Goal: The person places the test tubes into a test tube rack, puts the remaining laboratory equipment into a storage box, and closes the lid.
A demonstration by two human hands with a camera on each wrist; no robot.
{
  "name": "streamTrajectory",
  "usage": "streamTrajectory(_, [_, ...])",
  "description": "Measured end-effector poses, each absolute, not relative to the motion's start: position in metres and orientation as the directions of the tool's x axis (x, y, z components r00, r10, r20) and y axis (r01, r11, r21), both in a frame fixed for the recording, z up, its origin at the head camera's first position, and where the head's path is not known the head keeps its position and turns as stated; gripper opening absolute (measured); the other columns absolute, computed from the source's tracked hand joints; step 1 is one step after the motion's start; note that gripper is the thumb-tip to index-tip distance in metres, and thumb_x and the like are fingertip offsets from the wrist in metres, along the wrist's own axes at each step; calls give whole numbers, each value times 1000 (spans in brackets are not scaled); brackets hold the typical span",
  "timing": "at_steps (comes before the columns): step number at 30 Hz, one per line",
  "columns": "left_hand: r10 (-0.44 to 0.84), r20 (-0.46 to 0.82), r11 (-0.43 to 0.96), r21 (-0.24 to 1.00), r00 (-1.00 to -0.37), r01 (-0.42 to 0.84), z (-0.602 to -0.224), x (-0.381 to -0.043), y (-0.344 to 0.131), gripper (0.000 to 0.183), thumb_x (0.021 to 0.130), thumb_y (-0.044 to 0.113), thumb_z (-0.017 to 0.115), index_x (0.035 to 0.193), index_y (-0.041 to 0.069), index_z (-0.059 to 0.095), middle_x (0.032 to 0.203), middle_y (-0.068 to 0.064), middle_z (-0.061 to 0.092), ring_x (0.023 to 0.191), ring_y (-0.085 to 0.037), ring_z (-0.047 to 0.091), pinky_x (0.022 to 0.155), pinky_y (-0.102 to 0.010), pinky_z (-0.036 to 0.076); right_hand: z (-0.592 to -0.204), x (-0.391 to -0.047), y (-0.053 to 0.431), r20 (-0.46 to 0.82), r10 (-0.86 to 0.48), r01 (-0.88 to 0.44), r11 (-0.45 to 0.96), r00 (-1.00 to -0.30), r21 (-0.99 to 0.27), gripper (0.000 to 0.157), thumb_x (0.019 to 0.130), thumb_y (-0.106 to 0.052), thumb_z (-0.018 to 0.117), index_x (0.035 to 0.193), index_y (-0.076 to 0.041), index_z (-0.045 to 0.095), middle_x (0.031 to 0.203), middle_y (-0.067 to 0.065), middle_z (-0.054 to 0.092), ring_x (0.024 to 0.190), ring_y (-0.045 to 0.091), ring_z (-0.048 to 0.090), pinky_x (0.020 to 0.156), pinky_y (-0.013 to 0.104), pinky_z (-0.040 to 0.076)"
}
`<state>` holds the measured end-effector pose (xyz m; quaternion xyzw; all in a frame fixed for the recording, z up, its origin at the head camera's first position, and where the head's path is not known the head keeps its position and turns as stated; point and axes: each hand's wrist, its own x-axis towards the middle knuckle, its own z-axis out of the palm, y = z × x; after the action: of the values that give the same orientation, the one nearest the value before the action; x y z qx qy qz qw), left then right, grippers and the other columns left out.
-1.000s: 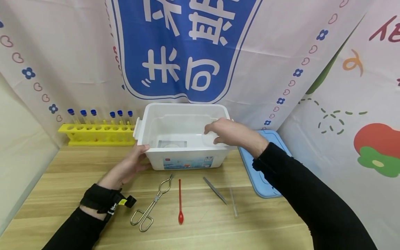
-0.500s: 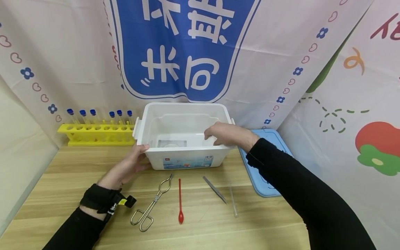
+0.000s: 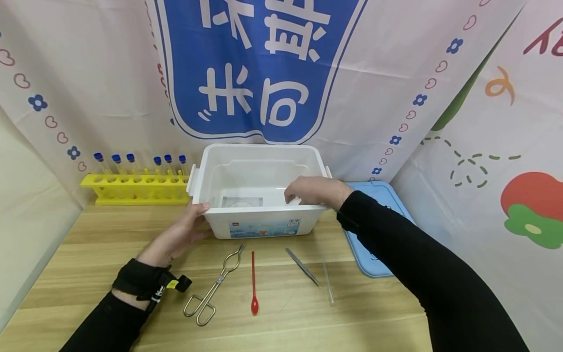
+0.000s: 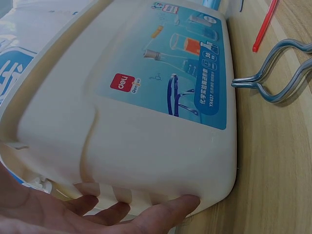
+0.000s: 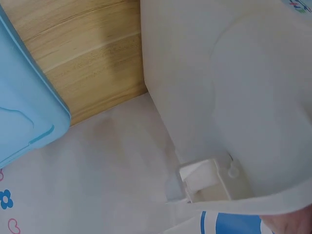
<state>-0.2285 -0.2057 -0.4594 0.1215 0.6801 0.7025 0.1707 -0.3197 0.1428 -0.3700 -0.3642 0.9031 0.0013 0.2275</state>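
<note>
A white plastic storage box with a blue chemistry label stands upright on the wooden table. My left hand holds its left end, thumb at the front corner of the rim; in the left wrist view, the fingers lie against the outer end wall. Over the front right rim, my right hand reaches down into the box. Its fingers bend downward and their tips are hidden, so what they touch cannot be made out. A flat grey, see-through piece lies on the box floor at the left.
Before the box lie metal crucible tongs, a red spoon, grey tweezers and a clear thin tube. A yellow rack with several blue-capped test tubes stands left. At right lies a blue lid.
My right hand has sunk lower into the box and shifted slightly left, its sleeve coming nearer the rim. The left hand and the box have stayed in place.
</note>
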Motion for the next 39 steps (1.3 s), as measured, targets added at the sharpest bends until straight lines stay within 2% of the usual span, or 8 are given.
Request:
streamTrajectory(6, [401, -65, -17, 997, -914, -78, -461, -229, -206, 80, 104, 43, 41, 166, 24, -6, 167, -23, 6, 153, -53, 4, 108, -81, 22, -380, -315, 144, -424, -594, -455, 801, -684, -388, 29, 103, -14, 50, 103, -23, 78, 114, -4, 75, 104, 17, 68, 91, 36, 55])
streamTrajectory(10, [403, -64, -18, 997, -913, -78, -461, -230, -205, 79, 104, 43, 41, 166, 26, -6, 167, -21, 7, 153, -52, 5, 107, -81, 23, -384, -315, 145, -451, -555, -355, 816, -699, -456, 23, 98, -16, 58, 100, -26, 79, 105, -5, 75, 93, 17, 69, 81, 35, 58])
streamTrajectory(18, [397, -75, -17, 996, -915, -89, -459, -230, -204, 78, 104, 39, 39, 165, 25, -7, 167, -23, 7, 153, -52, 6, 108, -81, 22, -386, -318, 143, -465, -599, -462, 800, -652, -383, 19, 99, -18, 63, 98, -28, 78, 96, -12, 75, 85, 12, 68, 75, 30, 58])
streamTrajectory(26, [393, -69, -16, 996, -917, -82, -458, -229, -206, 77, 104, 39, 39, 165, 24, -5, 166, -23, 8, 153, -53, 5, 107, -81, 22, -386, -317, 142, -453, -611, -463, 790, -649, -402, 22, 98, -18, 64, 97, -34, 78, 102, -14, 74, 92, 9, 68, 81, 30, 58])
streamTrajectory(31, [394, -64, -18, 997, -917, -77, -458, -229, -206, 78, 104, 41, 41, 165, 23, -5, 166, -23, 9, 153, -52, 5, 107, -82, 22, -384, -316, 141, -482, -529, -274, 820, -699, -503, 25, 102, -22, 55, 107, -26, 80, 117, -3, 73, 110, 20, 66, 93, 37, 56])
streamTrajectory(33, [394, -65, -19, 997, -917, -78, -459, -229, -206, 79, 104, 41, 41, 165, 23, -5, 166, -23, 9, 153, -51, 5, 107, -82, 22, -382, -319, 140, -463, -560, -361, 816, -687, -451, 25, 104, -21, 56, 117, -22, 78, 124, 0, 71, 119, 23, 64, 99, 37, 54])
streamTrajectory(37, [391, -69, -18, 996, -918, -82, -460, -230, -206, 79, 103, 42, 41, 165, 23, -5, 165, -23, 8, 153, -51, 6, 107, -82, 22, -375, -325, 138, -382, -682, -657, 722, -624, -217, 32, 102, -17, 64, 133, -16, 70, 135, 3, 68, 127, 24, 60, 106, 35, 50])
streamTrajectory(39, [390, -71, -18, 996, -918, -84, -460, -230, -206, 79, 103, 42, 41, 165, 23, -5, 166, -23, 8, 153, -51, 6, 107, -82, 22, -371, -327, 138, -338, -700, -691, 702, -629, -169, 37, 100, -21, 69, 135, -14, 68, 136, 4, 67, 127, 23, 60, 106, 35, 49])
